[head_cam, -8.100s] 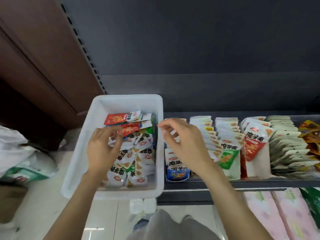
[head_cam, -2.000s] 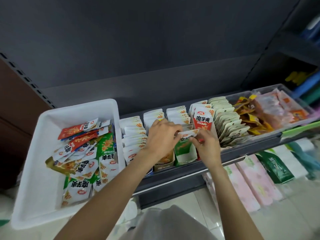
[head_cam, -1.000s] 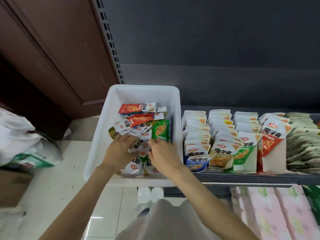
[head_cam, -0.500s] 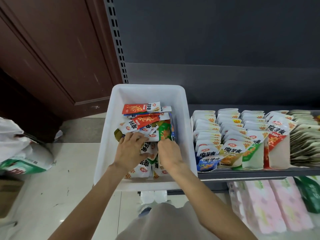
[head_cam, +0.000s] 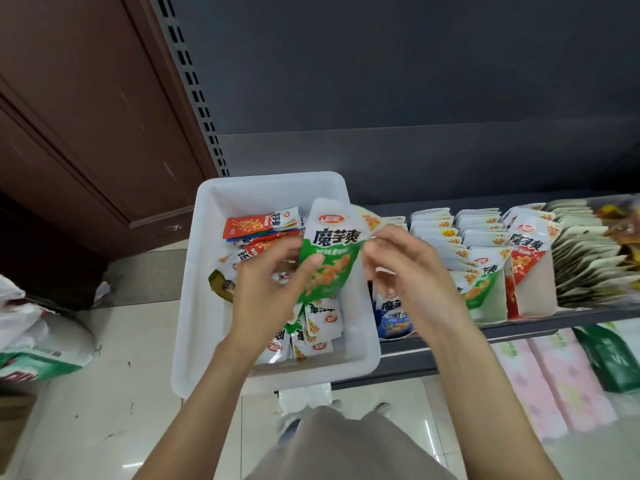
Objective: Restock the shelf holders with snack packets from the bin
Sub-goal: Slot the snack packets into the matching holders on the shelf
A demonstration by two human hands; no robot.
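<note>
Above the white plastic bin, the left hand holds up a green-and-white snack packet, thumb curled over the packet's green lower front and the other fingers bent behind its left edge, so the grip is clamped on the packet. The packet stands upright, its white top with the red logo and black lettering facing the camera, clear of the loose packets below. The right hand is at the packet's right edge, its thumb and forefinger drawn together at the upper right corner in a pinch; the remaining fingers are loosely curled beneath, holding nothing that can be made out. Inside the bin lies a heap of small packets, white ones with red logos at the near end and red-and-white ones at the far end, with a dull olive packet against the left wall. The bin sits at the left end of the dark shelf, touching the first of the shelf holders, where rows of the same brand stand upright in files: blue-fronted, green-fronted and red-fronted. Further right is a row of pale packets leaning in a fan. Below the shelf lie pink wrapped packs and a green pack; a white sack rests on the tiled floor at the left.
</note>
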